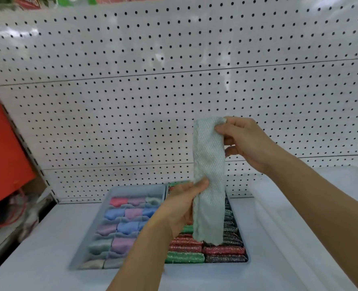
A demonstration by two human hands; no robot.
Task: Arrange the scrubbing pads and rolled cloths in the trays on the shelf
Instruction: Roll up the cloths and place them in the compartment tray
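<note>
The fingers [221, 129] of the right hand [245, 143] pinch the top end of a pale green cloth [209, 175], and the left hand [182, 204] grips its lower part with thumb in front. The cloth hangs flat and upright, folded into a strip, above the trays on the shelf [37, 248]. The left tray [102, 215] holds rolled cloths [121, 227]; the right one holds glittery scrubbing pads [186, 248]. If the roll is made loosely, it may open again or not fit into its compartment.

Single head cam, looks fwd and down, close over shelf [48, 238]
</note>
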